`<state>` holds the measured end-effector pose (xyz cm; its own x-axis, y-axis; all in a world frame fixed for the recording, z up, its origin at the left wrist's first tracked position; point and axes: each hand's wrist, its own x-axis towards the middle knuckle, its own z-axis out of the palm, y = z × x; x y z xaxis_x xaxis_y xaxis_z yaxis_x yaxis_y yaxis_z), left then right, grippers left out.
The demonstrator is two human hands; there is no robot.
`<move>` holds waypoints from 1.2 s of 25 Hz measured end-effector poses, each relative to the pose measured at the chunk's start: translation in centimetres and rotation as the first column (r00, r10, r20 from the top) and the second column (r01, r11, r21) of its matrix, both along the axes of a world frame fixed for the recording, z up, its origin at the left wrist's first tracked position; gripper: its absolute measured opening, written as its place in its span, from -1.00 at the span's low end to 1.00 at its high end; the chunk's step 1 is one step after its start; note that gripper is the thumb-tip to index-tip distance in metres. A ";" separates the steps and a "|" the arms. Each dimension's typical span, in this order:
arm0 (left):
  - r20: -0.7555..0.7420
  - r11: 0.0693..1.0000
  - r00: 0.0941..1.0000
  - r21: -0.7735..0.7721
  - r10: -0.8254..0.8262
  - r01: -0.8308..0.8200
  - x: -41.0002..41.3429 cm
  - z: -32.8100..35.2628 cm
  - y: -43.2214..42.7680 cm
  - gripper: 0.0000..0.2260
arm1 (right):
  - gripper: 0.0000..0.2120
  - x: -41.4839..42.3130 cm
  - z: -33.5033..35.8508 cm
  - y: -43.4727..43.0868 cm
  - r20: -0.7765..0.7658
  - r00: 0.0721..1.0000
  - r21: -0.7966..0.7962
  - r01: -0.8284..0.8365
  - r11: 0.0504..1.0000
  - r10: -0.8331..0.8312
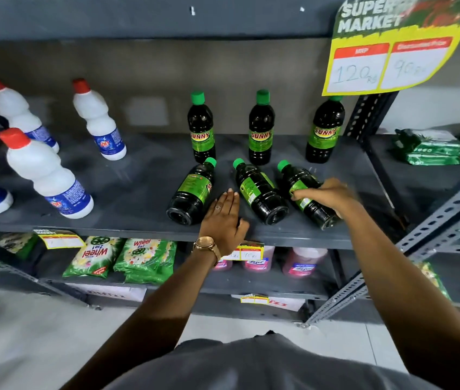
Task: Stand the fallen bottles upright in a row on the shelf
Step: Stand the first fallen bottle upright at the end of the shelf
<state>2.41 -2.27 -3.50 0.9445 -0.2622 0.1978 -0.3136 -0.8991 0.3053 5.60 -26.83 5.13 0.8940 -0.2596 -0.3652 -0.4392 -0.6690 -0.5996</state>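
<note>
On the grey metal shelf, three dark, glossy Sunny bottles with green screw caps stood upright at the back: one at the left, one in the middle, one at the right partly under a hanging yellow price card. In front of them three more of the same lay on their sides, caps pointing toward the back. The left fallen bottle showed its round ribbed base at the shelf edge. The middle fallen bottle lay just beside it, angled the other way. The right hand was curled over the body of the right fallen bottle, fingers wrapped on its green label, gripping it while it still lay flat. The left hand rested open and flat on the shelf between the left and middle fallen bottles, holding nothing, a rose-gold wristwatch on its wrist. Further left stood white plastic bleach bottles with red caps and blue labels.
</note>
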 end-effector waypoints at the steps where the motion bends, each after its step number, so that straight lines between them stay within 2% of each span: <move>1: 0.012 1.000 1.000 0.008 0.008 -0.008 0.1 -0.1 0.0 -0.38 | -0.52 0.1 -0.5 -0.1 0.069 0.997 0.049 0.017 0.999 -0.021; 3: 0.037 0.999 0.999 0.031 0.016 -0.017 0.3 -0.4 -0.1 -0.40 | -0.56 0.2 -1.4 -0.1 0.317 0.937 0.179 0.089 0.980 -0.143; 5: 0.053 0.998 0.998 0.066 0.020 -0.023 0.5 -0.6 -0.1 -0.41 | -0.49 -0.2 -2.4 0.2 0.539 0.790 0.302 0.142 0.943 -0.292; 6: 0.064 0.996 0.998 0.081 0.024 -0.029 0.6 -0.7 -0.1 -0.42 | -0.39 -0.5 -2.9 0.3 0.594 0.724 0.357 0.154 0.922 -0.351; 8: 0.082 0.994 0.996 0.102 0.031 -0.039 0.5 -0.8 -0.1 -0.43 | -0.23 -0.6 -3.9 0.5 0.640 0.652 0.410 0.158 0.898 -0.407; 11: 0.095 0.991 0.995 0.126 0.031 -0.043 0.6 -0.8 0.0 -0.42 | -0.14 -0.1 -4.7 0.5 0.642 0.654 0.417 0.140 0.898 -0.400; 15: 0.100 0.989 0.994 0.140 0.033 -0.047 0.8 -1.1 0.0 -0.43 | -0.22 -0.9 -6.6 -0.8 0.637 0.702 0.413 0.036 0.910 -0.317; 20: 0.118 0.988 0.992 0.148 0.034 -0.051 0.8 -1.0 -0.1 -0.43 | -0.09 -0.1 -6.5 -0.1 0.676 0.642 0.334 0.172 0.927 -0.362; 23: 0.121 0.987 0.992 0.149 0.036 -0.054 0.7 -0.9 -0.2 -0.43 | -0.21 -0.1 -6.7 0.1 0.626 0.700 0.381 0.109 0.918 -0.343; 25: 0.132 0.988 0.990 0.141 0.047 -0.066 0.7 -0.9 -0.2 -0.43 | -0.27 -0.7 -7.1 -0.4 0.621 0.723 0.358 0.082 0.930 -0.303; 28: 0.143 0.987 0.988 0.145 0.048 -0.069 0.6 -0.8 -0.3 -0.43 | -0.11 -0.1 -6.8 -0.2 0.650 0.671 0.312 0.191 0.931 -0.356; 30: 0.147 0.986 0.988 0.150 0.045 -0.067 0.5 -0.7 -0.3 -0.43 | 0.01 0.7 -6.4 0.1 0.624 0.673 0.267 0.292 0.918 -0.396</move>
<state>2.96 -2.52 -4.23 0.9235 -0.2474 0.2932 -0.2916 -0.9494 0.1171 6.31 -26.71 -1.31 0.7741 -0.5933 0.2209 -0.0841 -0.4423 -0.8929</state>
